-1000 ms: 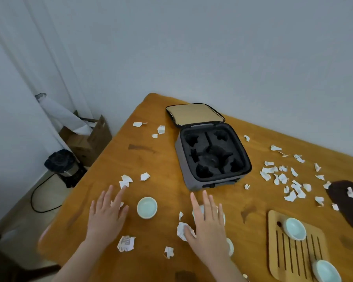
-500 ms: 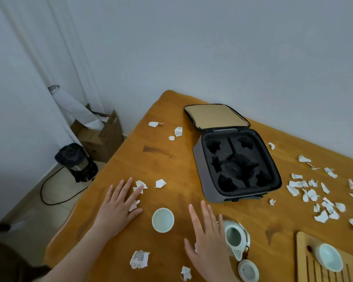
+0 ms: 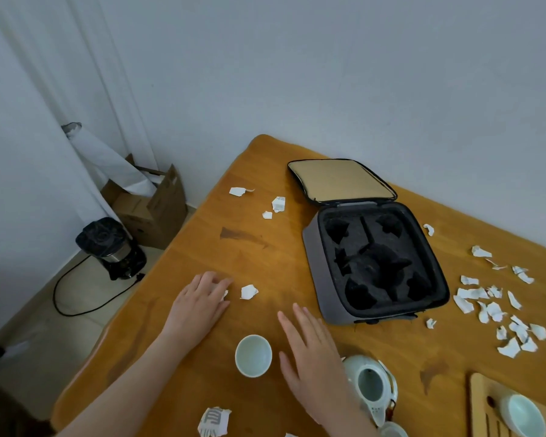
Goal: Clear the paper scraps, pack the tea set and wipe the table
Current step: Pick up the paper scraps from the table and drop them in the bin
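My left hand (image 3: 199,301) lies on the wooden table (image 3: 265,253), its fingers bent over a white paper scrap (image 3: 225,293) that mostly hides under them. Another scrap (image 3: 249,291) sits just right of it. My right hand (image 3: 312,364) is flat with straight fingers, between a pale green teacup (image 3: 253,355) and the lidless teapot (image 3: 371,384). The teapot lid (image 3: 391,432) shows at the bottom edge. The grey tea set case (image 3: 311,247) stands open with empty black foam slots. Several scraps (image 3: 498,307) litter the right side, and a printed one (image 3: 214,421) lies near me.
A bamboo tray (image 3: 483,402) at the bottom right holds another cup (image 3: 522,413). More scraps (image 3: 278,204) lie beyond the case's left side. On the floor left of the table stand a coffee maker (image 3: 111,247) with its cable and a cardboard box (image 3: 158,206).
My left hand has slid forward onto the scraps and its fingers have bent over one. My right hand has left the crumpled scrap and moved up beside the teacup. The view shifted left.
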Available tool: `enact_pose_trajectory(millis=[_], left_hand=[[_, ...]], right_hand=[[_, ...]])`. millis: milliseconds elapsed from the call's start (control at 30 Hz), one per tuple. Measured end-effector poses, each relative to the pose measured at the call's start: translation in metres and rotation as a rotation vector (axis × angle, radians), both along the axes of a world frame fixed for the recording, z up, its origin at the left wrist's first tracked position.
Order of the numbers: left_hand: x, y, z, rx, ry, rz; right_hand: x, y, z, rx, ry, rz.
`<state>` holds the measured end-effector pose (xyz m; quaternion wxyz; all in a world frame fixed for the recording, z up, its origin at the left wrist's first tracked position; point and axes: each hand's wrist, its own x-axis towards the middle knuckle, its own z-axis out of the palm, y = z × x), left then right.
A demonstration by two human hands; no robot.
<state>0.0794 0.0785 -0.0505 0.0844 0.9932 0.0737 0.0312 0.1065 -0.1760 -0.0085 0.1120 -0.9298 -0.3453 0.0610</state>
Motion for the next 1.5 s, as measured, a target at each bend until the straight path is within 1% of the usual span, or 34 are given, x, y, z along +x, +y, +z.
enact_pose_trajectory(millis=[67, 133, 200, 400, 500, 567, 667, 733, 767, 833, 933, 1000, 1067, 1100, 1167, 1267, 1367, 1433, 1500], left_hand=[[-0.002, 0.0, -0.001, -0.032, 0.0, 0.034], [-0.002, -0.001, -0.001, -0.062, 0.003, 0.07], [-0.002, -0.003, -0.002, -0.132, -0.006, 0.127], [0.003, -0.013, 0.0, -0.33, -0.108, 0.295], [0.009, -0.018, 0.01, -0.504, -0.153, 0.397], [0.013, -0.021, 0.017, -0.702, -0.147, 0.526], [0.018, -0.028, 0.031, -1.12, -0.16, 0.754], [0.02, -0.03, 0.037, -1.33, -0.184, 0.865], [0.021, -0.031, 0.038, -1.447, -0.185, 0.901], [0.023, -0.03, 0.039, -1.73, -0.202, 0.947], [0.027, -0.03, 0.04, -2.09, -0.256, 1.0], [0.03, -0.034, 0.045, -2.32, -0.29, 1.021], [0.031, -0.039, 0.054, -2.474, -0.312, 1.021], [0.032, -0.041, 0.058, -2.507, -0.323, 1.024], [0.034, -0.044, 0.066, -2.522, -0.341, 1.035], [0.035, -0.044, 0.072, -2.489, -0.361, 1.045], [0.037, -0.045, 0.076, -2.497, -0.367, 0.982], [0.037, -0.043, 0.076, -2.504, -0.35, 0.941], [0.037, -0.039, 0.073, -2.549, -0.309, 0.894]], right_hand=[[0.017, 0.024, 0.003, 0.009, 0.052, 0.018], [0.034, 0.05, 0.005, 0.009, 0.152, 0.023], [0.046, 0.071, 0.002, 0.018, 0.194, 0.004], [0.062, 0.103, -0.013, 0.021, 0.167, 0.035], [0.064, 0.109, -0.017, 0.033, 0.147, 0.054], [0.065, 0.111, -0.02, 0.051, 0.132, 0.061], [0.066, 0.114, -0.024, 0.054, 0.133, 0.075], [0.066, 0.116, -0.02, 0.086, 0.172, 0.063], [0.066, 0.116, -0.016, 0.127, 0.194, 0.036], [0.063, 0.118, -0.002, 0.276, 0.246, -0.08], [0.059, 0.123, 0.022, 0.467, 0.373, -0.233], [0.055, 0.125, 0.037, 0.512, 0.469, -0.257], [0.049, 0.128, 0.047, 0.515, 0.518, -0.242], [0.046, 0.13, 0.05, 0.495, 0.509, -0.222], [0.043, 0.132, 0.054, 0.425, 0.432, -0.166], [0.041, 0.136, 0.055, 0.337, 0.283, -0.053], [0.039, 0.138, 0.054, 0.28, 0.169, 0.024], [0.039, 0.138, 0.052, 0.277, 0.051, 0.034], [0.044, 0.138, 0.051, 0.323, -0.046, 0.022]])
